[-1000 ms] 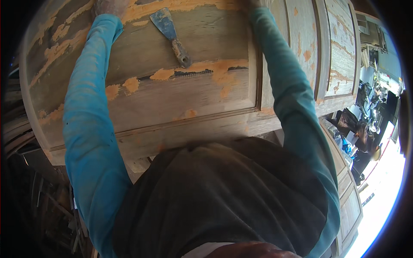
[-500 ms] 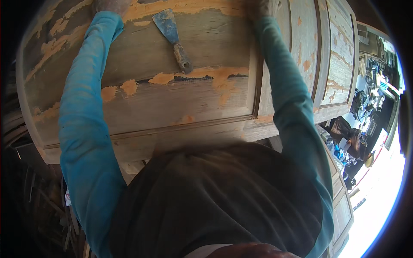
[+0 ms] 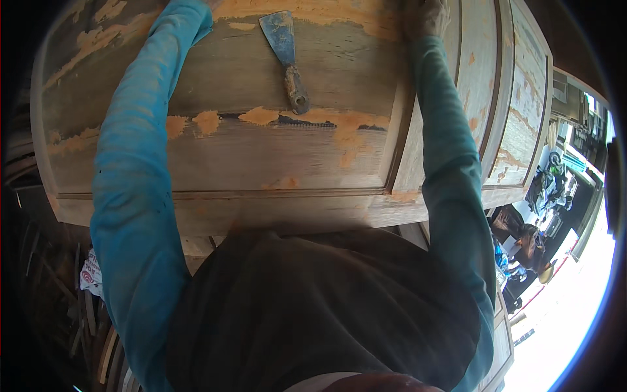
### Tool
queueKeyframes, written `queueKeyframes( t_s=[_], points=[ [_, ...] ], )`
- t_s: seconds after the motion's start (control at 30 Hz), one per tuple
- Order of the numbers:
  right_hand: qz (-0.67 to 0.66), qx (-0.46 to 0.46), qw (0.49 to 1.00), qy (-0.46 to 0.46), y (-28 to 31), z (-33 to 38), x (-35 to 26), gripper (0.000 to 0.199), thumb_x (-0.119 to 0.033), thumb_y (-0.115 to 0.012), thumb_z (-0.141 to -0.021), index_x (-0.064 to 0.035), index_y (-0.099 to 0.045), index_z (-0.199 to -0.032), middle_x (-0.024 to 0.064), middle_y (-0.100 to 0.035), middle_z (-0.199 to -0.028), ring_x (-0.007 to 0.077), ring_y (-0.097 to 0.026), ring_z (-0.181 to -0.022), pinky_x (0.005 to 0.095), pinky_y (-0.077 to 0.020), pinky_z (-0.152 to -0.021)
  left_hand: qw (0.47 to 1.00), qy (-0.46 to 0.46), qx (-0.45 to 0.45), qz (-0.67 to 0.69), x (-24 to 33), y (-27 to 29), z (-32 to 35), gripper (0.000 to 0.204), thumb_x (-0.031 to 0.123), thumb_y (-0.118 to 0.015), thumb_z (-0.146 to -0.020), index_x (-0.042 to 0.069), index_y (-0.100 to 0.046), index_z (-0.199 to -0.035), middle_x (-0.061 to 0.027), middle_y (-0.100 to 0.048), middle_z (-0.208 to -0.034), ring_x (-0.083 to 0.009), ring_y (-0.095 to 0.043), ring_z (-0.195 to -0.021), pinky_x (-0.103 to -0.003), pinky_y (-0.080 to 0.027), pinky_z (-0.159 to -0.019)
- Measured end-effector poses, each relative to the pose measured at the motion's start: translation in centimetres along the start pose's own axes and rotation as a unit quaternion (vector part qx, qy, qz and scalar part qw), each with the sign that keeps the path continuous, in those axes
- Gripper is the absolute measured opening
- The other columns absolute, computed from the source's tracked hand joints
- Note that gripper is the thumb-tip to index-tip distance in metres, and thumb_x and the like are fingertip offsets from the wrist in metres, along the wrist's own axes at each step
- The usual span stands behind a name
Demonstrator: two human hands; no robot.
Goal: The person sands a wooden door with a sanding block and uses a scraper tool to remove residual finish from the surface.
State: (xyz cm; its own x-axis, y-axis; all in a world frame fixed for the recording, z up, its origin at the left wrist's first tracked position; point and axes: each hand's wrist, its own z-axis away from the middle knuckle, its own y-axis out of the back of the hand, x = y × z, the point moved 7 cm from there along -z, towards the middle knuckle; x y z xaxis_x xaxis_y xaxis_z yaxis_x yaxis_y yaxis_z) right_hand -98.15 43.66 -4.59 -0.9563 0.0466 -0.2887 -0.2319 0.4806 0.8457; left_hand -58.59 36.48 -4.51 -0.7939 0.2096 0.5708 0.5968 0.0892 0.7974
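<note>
Under my arms lies a wooden panelled door (image 3: 281, 157) with streaks of orange filler on its bare wood. A putty knife (image 3: 281, 42) with a worn blue blade and a dirty handle rests on the middle panel, between my forearms, touched by neither hand. My left hand (image 3: 213, 3) is almost wholly cut off by the top edge; its fingers are hidden. At the top, over the door's upright piece right of the panel, my right hand (image 3: 430, 18) looks dusty, with curled fingers. Whatever it may hold cannot be made out.
A dark, ragged gap (image 3: 307, 122) runs through the filler on the near part of the panel. Wood strips (image 3: 104, 353) and a white printed bag (image 3: 91, 271) are at the lower left. Assorted clutter (image 3: 552, 189) stands beyond the door's right end, beside bright daylight.
The door and putty knife appear farther right, as the view has shifted. My left hand has slid farther up, mostly out of the picture. My right hand keeps about the same place on the door.
</note>
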Motion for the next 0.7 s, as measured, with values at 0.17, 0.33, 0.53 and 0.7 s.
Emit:
queueKeyframes(
  t_s=[0.17,0.33,0.53,0.7],
  points=[
    [-0.045,-0.029,0.999,0.005,1.9,7.0,-2.4,0.014,-0.023,-0.065,-0.093,-0.0116,-0.070,-0.100,0.0165,-0.063,-0.104,0.0384,-0.056,-0.104,0.0505,-0.0429,-0.094,0.999,-0.018,-0.029,0.018,-7.7,1.9,1.0,0.037,0.042,-0.066,-0.097,0.012,-0.066,-0.118,-0.0086,-0.068,-0.113,-0.0285,-0.067,-0.102,-0.041,-0.053,-0.089],
    [-0.079,-0.017,0.996,-0.023,8.2,16.2,-3.1,0.008,-0.016,-0.067,-0.091,-0.0095,-0.067,-0.096,0.0150,-0.061,-0.101,0.0374,-0.056,-0.097,0.0496,-0.0425,-0.089,0.970,0.036,0.219,-0.096,-18.4,11.3,2.4,0.041,0.038,-0.067,-0.097,0.007,-0.064,-0.125,-0.0180,-0.060,-0.121,-0.0377,-0.060,-0.113,-0.048,-0.051,-0.094],
    [0.012,-0.003,0.999,-0.045,0.2,-0.4,0.9,0.013,-0.019,-0.059,-0.095,-0.0091,-0.064,-0.101,0.0150,-0.061,-0.106,0.0368,-0.055,-0.104,0.0492,-0.0412,-0.092,0.962,0.035,0.208,-0.171,-17.0,8.3,0.2,0.039,0.040,-0.061,-0.099,0.009,-0.064,-0.121,-0.0140,-0.058,-0.127,-0.0360,-0.054,-0.121,-0.051,-0.039,-0.110],
    [-0.047,-0.024,0.998,-0.024,2.6,7.1,-1.8,0.014,-0.019,-0.060,-0.094,-0.0080,-0.064,-0.102,0.0157,-0.061,-0.106,0.0387,-0.054,-0.103,0.0504,-0.0412,-0.092,0.959,0.030,0.214,-0.182,-18.8,10.0,1.6,0.035,0.037,-0.064,-0.096,0.009,-0.064,-0.118,-0.0125,-0.058,-0.128,-0.0369,-0.054,-0.122,-0.052,-0.041,-0.109]
  ],
)
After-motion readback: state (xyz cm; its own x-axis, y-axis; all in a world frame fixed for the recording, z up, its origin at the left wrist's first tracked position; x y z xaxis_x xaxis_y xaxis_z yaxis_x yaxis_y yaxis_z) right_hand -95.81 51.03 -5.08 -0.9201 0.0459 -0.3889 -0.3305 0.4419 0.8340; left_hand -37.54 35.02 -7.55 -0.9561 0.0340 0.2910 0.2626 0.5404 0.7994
